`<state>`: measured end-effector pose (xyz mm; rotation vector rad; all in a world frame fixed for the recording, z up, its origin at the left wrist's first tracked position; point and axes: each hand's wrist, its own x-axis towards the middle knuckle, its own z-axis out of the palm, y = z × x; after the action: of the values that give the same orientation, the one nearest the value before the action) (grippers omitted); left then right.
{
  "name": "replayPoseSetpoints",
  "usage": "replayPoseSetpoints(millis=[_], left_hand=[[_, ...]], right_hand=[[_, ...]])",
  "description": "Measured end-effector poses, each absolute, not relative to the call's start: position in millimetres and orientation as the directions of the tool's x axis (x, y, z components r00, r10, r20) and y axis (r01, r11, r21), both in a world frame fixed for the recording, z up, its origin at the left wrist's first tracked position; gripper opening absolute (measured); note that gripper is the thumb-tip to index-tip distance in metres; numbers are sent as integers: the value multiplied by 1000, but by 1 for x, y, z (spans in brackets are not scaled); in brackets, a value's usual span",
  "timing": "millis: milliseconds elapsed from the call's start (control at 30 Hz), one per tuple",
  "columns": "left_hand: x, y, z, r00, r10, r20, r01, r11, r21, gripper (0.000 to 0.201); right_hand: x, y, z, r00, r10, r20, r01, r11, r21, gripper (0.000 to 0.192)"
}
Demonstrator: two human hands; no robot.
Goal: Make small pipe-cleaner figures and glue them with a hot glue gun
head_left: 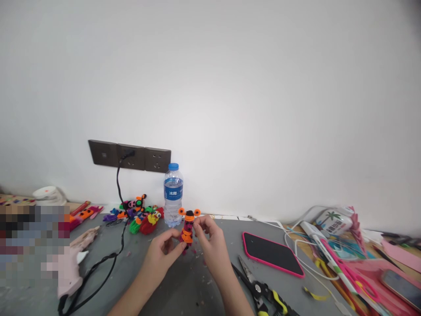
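Note:
Between my two hands, a small pipe-cleaner figure [187,233] stands upright, orange and dark magenta, with round orange ears on each side and a black top. My left hand [163,251] pinches its lower left side between thumb and fingers. On the right, the thumb and fingertips of my right hand [210,239] are closed at the figure's upper side. Just behind it is a water bottle [173,197] with a blue cap. Several fuzzy pipe-cleaner figures [149,221] lie in a colourful pile to the left of the bottle.
A pink glue gun [69,272] with a black cord lies at left. Yellow-handled pliers [259,289] and a pink-cased phone [272,254] are to the right. Beyond a white cable are pink scissors [357,274] and another phone [401,287]. Wall sockets [130,156] sit behind.

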<state>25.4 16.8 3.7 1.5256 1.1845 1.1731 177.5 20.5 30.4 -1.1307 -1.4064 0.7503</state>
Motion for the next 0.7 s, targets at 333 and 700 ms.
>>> replayPoseSetpoints(millis=[333, 700], left_hand=[[26, 15, 3, 109, 982, 154, 188, -172, 967, 22], [28, 15, 5, 97, 983, 155, 175, -170, 970, 19]], right_hand=[[180, 22, 30, 74, 922, 380, 223, 356, -908, 22], [181, 24, 24, 68, 936, 344, 189, 326, -926, 30]])
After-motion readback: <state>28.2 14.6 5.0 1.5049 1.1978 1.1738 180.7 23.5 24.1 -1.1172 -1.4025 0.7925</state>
